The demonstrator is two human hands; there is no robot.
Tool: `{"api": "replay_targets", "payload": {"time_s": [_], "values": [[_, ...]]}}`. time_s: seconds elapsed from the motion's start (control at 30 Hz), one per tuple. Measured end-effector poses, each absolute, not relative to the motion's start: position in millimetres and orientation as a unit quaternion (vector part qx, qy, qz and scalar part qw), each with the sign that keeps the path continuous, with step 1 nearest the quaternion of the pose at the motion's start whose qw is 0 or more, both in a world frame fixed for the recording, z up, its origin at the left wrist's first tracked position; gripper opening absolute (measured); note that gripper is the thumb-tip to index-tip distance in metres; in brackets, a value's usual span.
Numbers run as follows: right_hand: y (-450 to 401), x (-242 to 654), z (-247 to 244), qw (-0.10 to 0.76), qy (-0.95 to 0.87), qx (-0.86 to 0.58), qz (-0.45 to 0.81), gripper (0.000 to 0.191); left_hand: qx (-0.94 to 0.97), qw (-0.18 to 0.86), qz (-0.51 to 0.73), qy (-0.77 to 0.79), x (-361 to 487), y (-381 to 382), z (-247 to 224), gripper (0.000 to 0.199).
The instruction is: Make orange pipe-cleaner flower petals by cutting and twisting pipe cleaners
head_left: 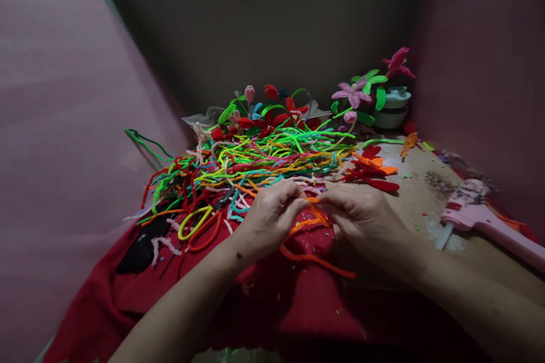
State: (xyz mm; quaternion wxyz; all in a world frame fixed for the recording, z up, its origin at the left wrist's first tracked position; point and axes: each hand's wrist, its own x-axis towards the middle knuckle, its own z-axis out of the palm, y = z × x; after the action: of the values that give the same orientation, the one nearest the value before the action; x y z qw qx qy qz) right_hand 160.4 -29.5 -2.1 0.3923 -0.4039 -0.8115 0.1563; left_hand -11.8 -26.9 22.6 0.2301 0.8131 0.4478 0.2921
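Observation:
Between both hands stretches an orange pipe cleaner (314,200), pinched at each side. My left hand (275,210) is closed on it with thumb and forefinger. Opposite, my right hand (357,210) grips the same piece with bent fingers. Bent orange lengths hang below, and a loose end (323,262) trails over the red cloth (315,300). Just behind the hands lies a heap of multicoloured pipe cleaners (272,153). Red and orange petal shapes (372,170) rest beyond my right hand.
A pink glue gun (477,215) lies at right on the board (419,181). Finished pipe-cleaner flowers (272,110) stand behind the heap, beside a pale pot (392,108). A yellow loop (193,224) and a black object (142,244) sit at left. Pink curtains (85,125) hang on both sides.

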Motion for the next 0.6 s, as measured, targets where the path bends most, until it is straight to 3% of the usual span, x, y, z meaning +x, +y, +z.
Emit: {"api": "replay_targets", "payload": {"time_s": [0.13,0.3,0.43,0.6], "values": [[-29.9,159.6,2.2,0.384,-0.705,-0.382,0.457,0.024,0.751,0.322,0.329,0.474,-14.2,-24.6,25.1,0.019],[-29.2,159.4,3.9,0.306,-0.518,-0.351,0.718,0.019,0.754,0.297,0.345,0.474,-18.1,-22.4,26.3,0.016],[-28.1,160.2,-0.3,0.289,-0.427,-0.305,0.801,0.023,0.764,0.286,0.348,0.461,-21.5,-20.6,25.8,0.015],[-26.3,161.9,-3.5,0.283,-0.419,-0.288,0.813,0.023,0.780,0.265,0.333,0.459,-26.1,-18.4,24.0,0.014]]}}
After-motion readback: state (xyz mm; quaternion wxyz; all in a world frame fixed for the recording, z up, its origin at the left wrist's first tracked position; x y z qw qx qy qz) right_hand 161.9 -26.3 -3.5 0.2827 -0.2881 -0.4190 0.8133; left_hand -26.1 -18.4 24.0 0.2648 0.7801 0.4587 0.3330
